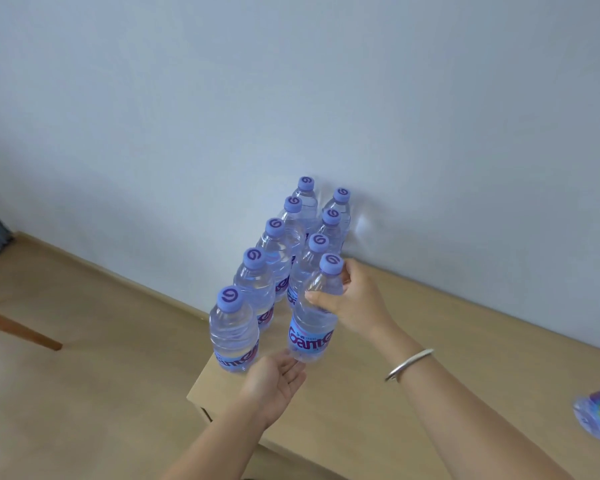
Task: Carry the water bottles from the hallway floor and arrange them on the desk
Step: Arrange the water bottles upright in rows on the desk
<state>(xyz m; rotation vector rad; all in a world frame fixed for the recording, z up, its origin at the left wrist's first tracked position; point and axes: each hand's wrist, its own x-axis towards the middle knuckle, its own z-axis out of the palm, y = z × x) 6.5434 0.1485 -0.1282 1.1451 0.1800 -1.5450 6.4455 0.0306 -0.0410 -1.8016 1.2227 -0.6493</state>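
A water bottle [312,320] is gripped at its shoulder by the right hand [355,299], tilted, at the desk [430,341] edge. The left hand [274,379] is held open under its base, fingers relaxed and touching it. Eight bottles [274,258] stand just beyond the hands. If the held bottle is set down crooked, the neighbours could be knocked over.

One head-worn wide-angle view looks forward and steeply down from above the near left corner of the desk [413,358], close over it. The wall [291,81] fills the upper half of the frame, the floor [84,393] the lower left. Straight edges bow toward the frame's borders.
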